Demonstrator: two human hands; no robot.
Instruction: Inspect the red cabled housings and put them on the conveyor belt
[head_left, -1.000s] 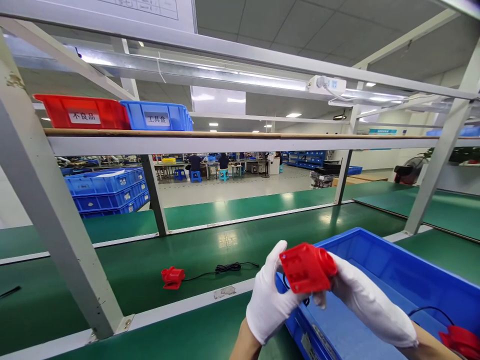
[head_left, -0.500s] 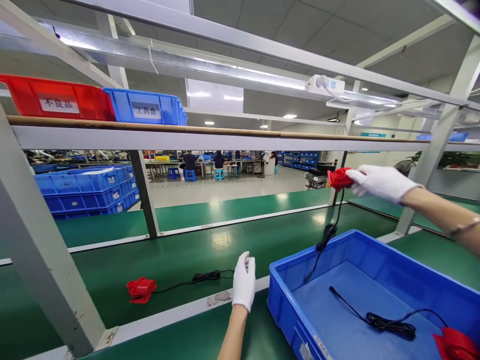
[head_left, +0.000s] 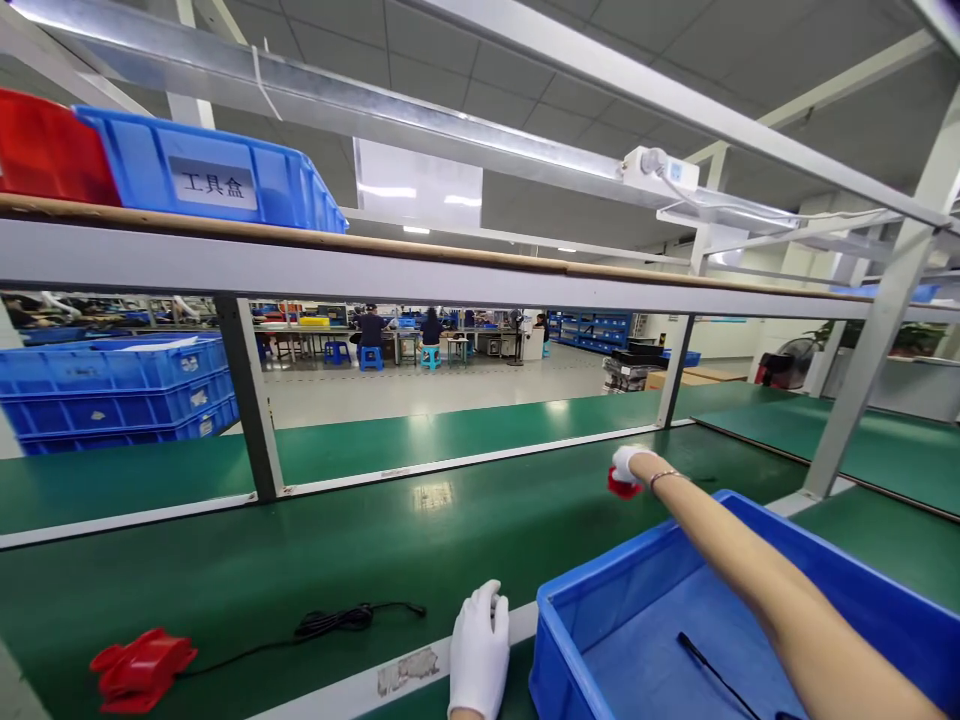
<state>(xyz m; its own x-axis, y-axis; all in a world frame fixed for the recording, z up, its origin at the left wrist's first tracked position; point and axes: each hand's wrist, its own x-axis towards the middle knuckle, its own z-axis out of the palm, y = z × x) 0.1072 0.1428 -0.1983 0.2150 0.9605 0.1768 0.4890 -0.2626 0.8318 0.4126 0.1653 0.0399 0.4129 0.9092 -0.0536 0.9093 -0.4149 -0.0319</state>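
Observation:
My right hand (head_left: 630, 464), in a white glove, reaches over the green surface beyond the blue crate (head_left: 592, 590). It is closed on a red plastic device (head_left: 624, 485), mostly covered by the fingers; its cable is largely hidden behind my forearm. My left hand (head_left: 480, 640), also gloved, is by the white rail left of the crate, fingers loosely bent and apart, holding nothing. Further left, another red plastic device (head_left: 142, 670) lies on the green surface, its bundled black cable (head_left: 337, 620) stretching right. Inside the crate a black cable end (head_left: 690, 645) shows, partly behind my arm.
A shelf (head_left: 450, 270) crosses in front at head height, bearing a blue bin (head_left: 210, 180) and a red bin (head_left: 52, 150). Frame posts (head_left: 251, 400) rise from the work surface. Stacked blue crates (head_left: 120, 400) stand beyond at left. People sit working far behind.
My right hand has brought the red device left and down, from the air to low over the green surface. My view has shifted, and the other red device appears further left and lower.

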